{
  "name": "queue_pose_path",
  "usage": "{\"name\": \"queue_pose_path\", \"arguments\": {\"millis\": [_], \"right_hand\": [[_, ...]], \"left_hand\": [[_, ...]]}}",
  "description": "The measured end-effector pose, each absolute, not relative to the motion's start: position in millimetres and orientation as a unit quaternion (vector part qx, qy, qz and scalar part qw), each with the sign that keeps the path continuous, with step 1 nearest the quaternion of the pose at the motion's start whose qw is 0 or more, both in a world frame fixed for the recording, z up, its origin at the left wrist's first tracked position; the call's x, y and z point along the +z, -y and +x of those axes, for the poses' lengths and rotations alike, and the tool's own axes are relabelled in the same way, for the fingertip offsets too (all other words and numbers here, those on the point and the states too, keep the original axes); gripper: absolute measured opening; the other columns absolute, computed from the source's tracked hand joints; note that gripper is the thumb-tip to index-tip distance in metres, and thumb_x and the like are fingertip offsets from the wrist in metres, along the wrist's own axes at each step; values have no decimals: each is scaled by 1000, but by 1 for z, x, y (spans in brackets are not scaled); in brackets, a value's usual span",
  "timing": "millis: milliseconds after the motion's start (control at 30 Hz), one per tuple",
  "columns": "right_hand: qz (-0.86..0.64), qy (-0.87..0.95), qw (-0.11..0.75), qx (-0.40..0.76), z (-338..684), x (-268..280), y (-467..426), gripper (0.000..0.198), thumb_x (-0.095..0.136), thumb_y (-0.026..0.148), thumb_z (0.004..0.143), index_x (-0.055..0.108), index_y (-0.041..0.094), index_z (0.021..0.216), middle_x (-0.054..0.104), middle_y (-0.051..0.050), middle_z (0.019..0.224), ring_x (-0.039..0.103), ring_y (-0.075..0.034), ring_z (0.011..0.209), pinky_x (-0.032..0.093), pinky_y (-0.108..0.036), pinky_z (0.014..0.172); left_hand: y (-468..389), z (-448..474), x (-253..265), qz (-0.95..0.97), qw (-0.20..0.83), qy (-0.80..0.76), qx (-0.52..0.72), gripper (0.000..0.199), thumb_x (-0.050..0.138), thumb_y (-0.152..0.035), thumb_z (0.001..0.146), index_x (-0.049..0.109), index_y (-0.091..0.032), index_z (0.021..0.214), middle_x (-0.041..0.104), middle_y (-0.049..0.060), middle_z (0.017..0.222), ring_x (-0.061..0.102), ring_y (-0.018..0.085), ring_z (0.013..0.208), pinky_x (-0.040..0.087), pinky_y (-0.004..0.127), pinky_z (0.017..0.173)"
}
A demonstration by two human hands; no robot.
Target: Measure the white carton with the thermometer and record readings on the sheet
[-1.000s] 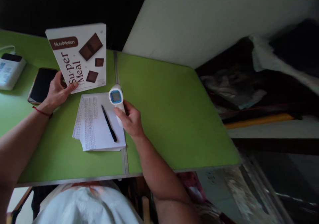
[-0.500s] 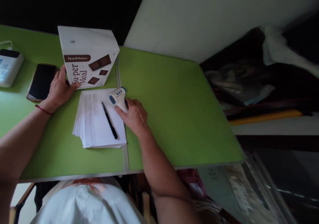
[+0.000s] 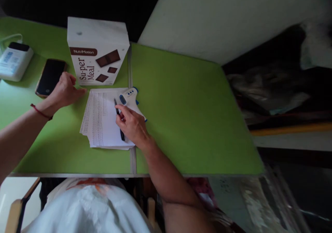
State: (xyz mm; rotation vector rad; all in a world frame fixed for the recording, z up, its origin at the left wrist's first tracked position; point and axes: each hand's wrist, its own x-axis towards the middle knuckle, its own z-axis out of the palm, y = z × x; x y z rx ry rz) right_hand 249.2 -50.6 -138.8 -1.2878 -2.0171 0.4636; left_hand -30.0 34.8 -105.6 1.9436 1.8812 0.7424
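My right hand (image 3: 132, 124) is over the stack of paper, thumb and fingers closed around a black pen (image 3: 122, 134). The pen lies along the top sheet, its middle hidden by my fingers. Just beyond that hand, a white and blue infrared thermometer (image 3: 129, 96) rests across the right edge of the handwritten paper (image 3: 97, 122). My left hand (image 3: 66, 90) is between the phone (image 3: 52, 75) and the white NutriMotion box (image 3: 86, 67). It holds nothing, with the thumb stretched away from the bent fingers. The box stands upright behind the paper.
A white power bank (image 3: 15, 62) with a cable plugged in sits at the far left. The green table (image 3: 186, 122) has a metal seam (image 3: 132, 162) running front to back. A wall (image 3: 197, 22) rises behind, and shelves with bags are at the right.
My right hand has let go of the thermometer, now on the paper, and moved onto the pen. My left hand has come off the box. The view has shifted slightly.
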Motion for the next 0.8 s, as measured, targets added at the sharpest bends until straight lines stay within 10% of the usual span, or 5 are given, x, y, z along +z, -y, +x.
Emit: {"name": "queue_pose_path", "arguments": {"millis": [133, 400, 600, 800], "right_hand": [[-427, 728, 457, 282, 253, -126, 49, 30, 42, 25, 97, 59, 23, 122, 65, -6, 100, 62, -17, 88, 54, -32, 83], [-432, 585, 597, 339, 236, -125, 62, 38, 54, 61, 96, 52, 23, 96, 50, 0, 75, 48, -13, 64, 46, -29, 62], [-454, 595, 528, 402, 232, -120, 64, 37, 51, 54, 97, 69, 23, 106, 64, -5, 89, 62, -16, 81, 54, -32, 77], [-497, 592, 498, 394, 226, -132, 59, 17, 64, 35, 79, 65, 20, 85, 62, 0, 71, 54, -11, 58, 49, -24, 58]], "left_hand": [[19, -10, -95, 814, 144, -505, 250, 25, 65, -41, 91, 56, -17, 90, 60, 8, 95, 58, 18, 77, 49, 32, 64], [72, 20, -99, 962, 98, -223, 123, 49, 66, -47, 92, 62, -20, 133, 55, 17, 140, 55, 33, 119, 46, 50, 99], [83, 26, -102, 956, 49, -286, 30, 51, 64, -46, 94, 59, -25, 140, 51, 13, 148, 52, 33, 122, 43, 53, 98], [90, 33, -99, 948, 6, -317, 26, 55, 65, -45, 93, 58, -18, 140, 52, 17, 146, 53, 35, 121, 45, 53, 96]]}}
